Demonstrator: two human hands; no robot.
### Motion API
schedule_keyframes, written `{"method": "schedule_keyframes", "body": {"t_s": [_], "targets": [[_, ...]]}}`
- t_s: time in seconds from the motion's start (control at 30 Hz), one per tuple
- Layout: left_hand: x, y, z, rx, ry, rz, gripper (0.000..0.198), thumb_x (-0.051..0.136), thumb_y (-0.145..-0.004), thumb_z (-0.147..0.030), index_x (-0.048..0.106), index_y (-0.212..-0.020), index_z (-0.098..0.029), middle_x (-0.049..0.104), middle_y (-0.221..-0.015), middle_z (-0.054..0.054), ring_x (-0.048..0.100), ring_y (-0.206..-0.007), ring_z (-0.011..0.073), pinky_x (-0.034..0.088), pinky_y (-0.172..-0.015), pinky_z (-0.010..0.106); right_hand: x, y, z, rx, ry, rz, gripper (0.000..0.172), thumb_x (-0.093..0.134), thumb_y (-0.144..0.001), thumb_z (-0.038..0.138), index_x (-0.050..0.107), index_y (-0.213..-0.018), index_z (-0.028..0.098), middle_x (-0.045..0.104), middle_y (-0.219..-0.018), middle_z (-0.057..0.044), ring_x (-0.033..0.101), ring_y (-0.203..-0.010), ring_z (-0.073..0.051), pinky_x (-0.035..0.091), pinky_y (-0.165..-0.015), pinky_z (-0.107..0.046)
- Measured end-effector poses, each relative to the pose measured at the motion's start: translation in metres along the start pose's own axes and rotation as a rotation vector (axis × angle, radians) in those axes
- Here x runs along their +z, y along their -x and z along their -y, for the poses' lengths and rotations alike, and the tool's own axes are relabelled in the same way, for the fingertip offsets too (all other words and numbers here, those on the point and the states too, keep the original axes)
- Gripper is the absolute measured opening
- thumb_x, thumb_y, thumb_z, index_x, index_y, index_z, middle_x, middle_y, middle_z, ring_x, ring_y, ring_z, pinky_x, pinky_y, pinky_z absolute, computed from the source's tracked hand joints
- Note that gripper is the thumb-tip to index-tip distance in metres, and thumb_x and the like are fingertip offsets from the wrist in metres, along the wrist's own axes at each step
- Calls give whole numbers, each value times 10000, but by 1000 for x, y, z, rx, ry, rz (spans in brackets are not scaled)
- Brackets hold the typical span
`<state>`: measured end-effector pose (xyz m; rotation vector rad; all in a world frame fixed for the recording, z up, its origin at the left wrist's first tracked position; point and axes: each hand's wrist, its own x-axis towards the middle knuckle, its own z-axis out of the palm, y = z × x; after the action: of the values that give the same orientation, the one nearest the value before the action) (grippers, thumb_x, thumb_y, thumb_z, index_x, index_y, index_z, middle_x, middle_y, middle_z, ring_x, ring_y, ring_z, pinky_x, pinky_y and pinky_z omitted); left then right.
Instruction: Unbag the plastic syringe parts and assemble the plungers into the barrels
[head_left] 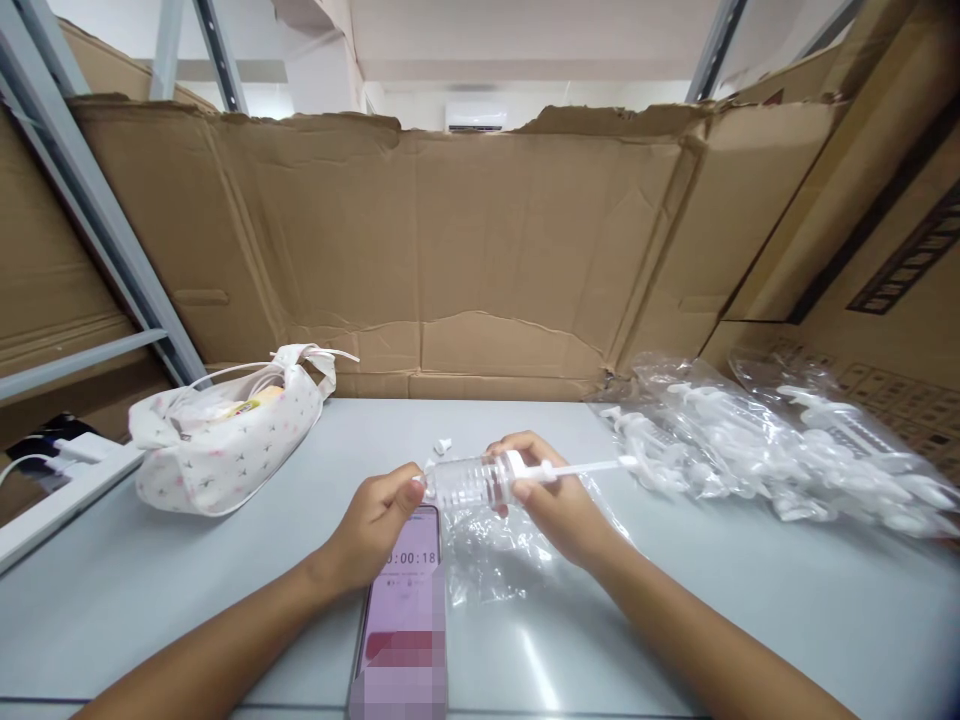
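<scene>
A clear, ribbed plastic syringe-like tube point(469, 482) lies level between my two hands above the table. It has a white collar at its right end, and a thin white rod point(577, 468) sticks out from there to the right. My left hand point(384, 515) pinches the tube's left tip, which the fingers mostly hide. Around the collar end, my right hand point(551, 500) is closed, thumb in front and fingers behind. Just beyond the tube sits a small white piece point(442, 445). Under the hands a crumpled clear plastic bag point(499, 560) is spread on the table.
A phone point(401, 610) showing a timer lies in front of me. On the left are a patterned fabric pouch point(217, 460) and a white power strip point(67, 500). Several bagged white and clear plastic parts point(750, 450) lie at right. A cardboard wall point(465, 240) borders the back.
</scene>
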<state>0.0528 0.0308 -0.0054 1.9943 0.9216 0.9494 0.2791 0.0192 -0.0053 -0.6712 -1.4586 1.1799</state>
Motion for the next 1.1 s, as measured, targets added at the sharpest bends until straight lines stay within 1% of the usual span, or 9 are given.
{"method": "schedule_keyframes", "body": {"t_s": [0.1, 0.2, 0.3, 0.4, 0.53, 0.63, 0.73, 0.97, 1.1], "targets": [[-1, -5, 1, -135, 159, 59, 468, 268, -933, -558, 325, -633, -203, 258, -587, -53, 254, -514, 99, 236, -492, 241, -2, 2, 2, -121, 190, 16, 320, 696, -747, 391, 565, -1002, 250, 595, -1025, -59, 578, -789, -170, 464, -627, -297], [-2, -10, 1, -182, 167, 74, 483, 257, -930, -568, 357, -631, -202, 253, -553, -60, 236, -492, 100, 231, -488, 244, -5, -1, 0, -108, 186, 19, 310, 690, -748, 385, 571, -1003, 253, 592, -1019, -56, 570, -792, -170, 469, -636, -305], [-1, -10, -1, -104, 59, -28, 372, 320, -938, -504, 501, -856, -190, 469, -665, -22, 415, -572, 123, 359, -568, 249, -7, -6, -4, -25, 102, -39, 310, 694, -743, 388, 572, -986, 239, 588, -976, -43, 564, -697, -142, 477, -627, -315], [1, -7, -1, -2, -161, -103, 264, 440, -914, -407, 477, -1098, -221, 604, -916, 24, 549, -726, 154, 430, -657, 267, -6, -9, -6, 27, -25, -97, 336, 687, -735, 429, 558, -965, 221, 569, -873, -19, 561, -641, -136, 482, -618, -325], [-1, -3, 1, 133, -485, -152, 219, 398, -927, -361, 501, -1048, -211, 647, -937, 46, 593, -774, 193, 444, -713, 318, -1, -9, -5, 85, -123, -99, 380, 689, -708, 481, 526, -929, 218, 550, -794, -4, 559, -603, -144, 467, -583, -326], [-2, -1, 1, 147, -561, -153, 249, 353, -940, -357, 499, -1070, -202, 645, -944, 58, 590, -808, 215, 438, -724, 335, 1, -7, -5, 72, -151, -61, 384, 693, -708, 480, 514, -934, 227, 557, -821, -8, 562, -607, -142, 472, -590, -333], [-2, -1, -1, 105, -473, -116, 267, 327, -950, -380, 506, -1035, -201, 611, -879, 39, 558, -771, 201, 421, -698, 313, -1, -6, -6, 40, -156, -17, 352, 686, -736, 463, 525, -955, 239, 561, -846, -6, 575, -632, -143, 480, -599, -331], [-4, -7, -4, -146, -3, 57, 454, 277, -944, -515, 423, -666, -187, 379, -597, -39, 360, -543, 113, 321, -517, 238, -10, -4, -7, -57, 60, 18, 310, 709, -754, 384, 579, -1011, 271, 576, -1044, -38, 590, -765, -144, 512, -674, -323], [-3, -4, -2, -37, -86, -94, 301, 343, -955, -431, 518, -926, -188, 497, -696, -22, 468, -609, 123, 400, -597, 257, -8, -3, -6, -37, 56, 2, 317, 709, -756, 386, 588, -1027, 271, 579, -1040, -40, 597, -772, -148, 514, -678, -324]]}}
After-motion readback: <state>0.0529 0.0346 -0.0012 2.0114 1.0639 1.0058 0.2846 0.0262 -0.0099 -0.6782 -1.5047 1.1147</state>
